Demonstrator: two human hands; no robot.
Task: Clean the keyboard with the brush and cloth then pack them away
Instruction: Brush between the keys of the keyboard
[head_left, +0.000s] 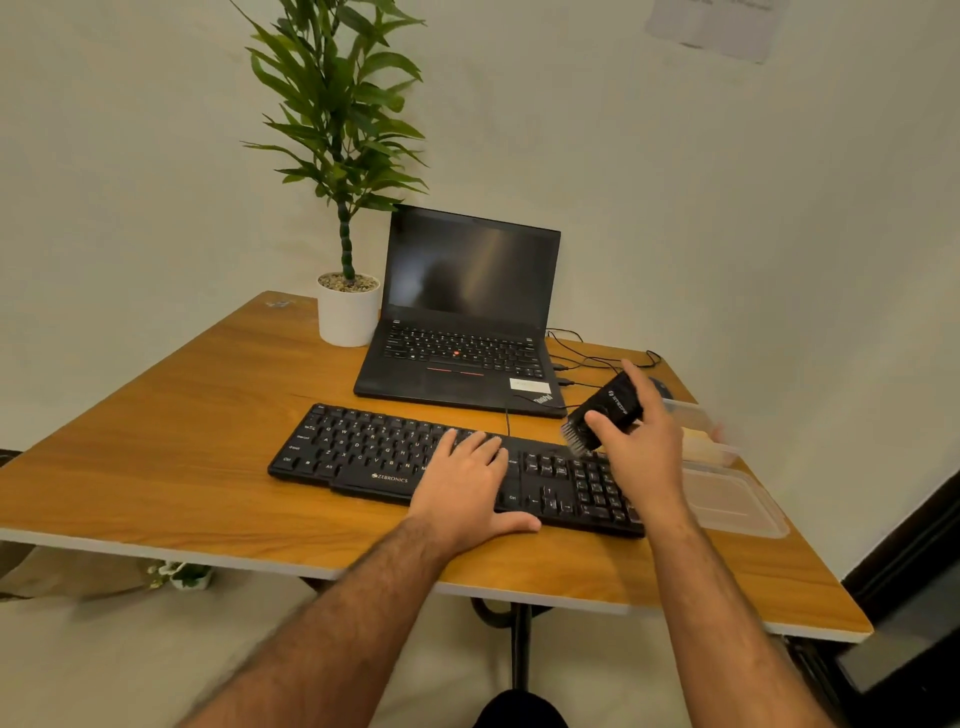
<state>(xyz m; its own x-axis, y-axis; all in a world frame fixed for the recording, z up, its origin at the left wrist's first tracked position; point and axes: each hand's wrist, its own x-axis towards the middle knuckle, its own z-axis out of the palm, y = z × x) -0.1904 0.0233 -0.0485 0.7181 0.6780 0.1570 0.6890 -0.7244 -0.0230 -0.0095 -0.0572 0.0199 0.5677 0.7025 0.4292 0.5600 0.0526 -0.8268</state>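
Observation:
A black keyboard (363, 447) lies across the wooden table (156, 441) in front of me. My left hand (467, 488) rests flat on its middle keys with the fingers straight and the thumb on the table. My right hand (641, 447) grips a black brush (605, 415) above the keyboard's right end, over the number pad. The bristles point down and to the left, close to the keys. A pale cloth (701, 441) appears to sit in a clear container behind my right hand, partly hidden.
An open black laptop (467, 312) stands behind the keyboard, with a potted plant (348, 306) at its left. Cables (582, 358) and a mouse (660, 385) lie to the laptop's right. A clear plastic container (696, 415) and its lid (737, 499) sit near the table's right edge.

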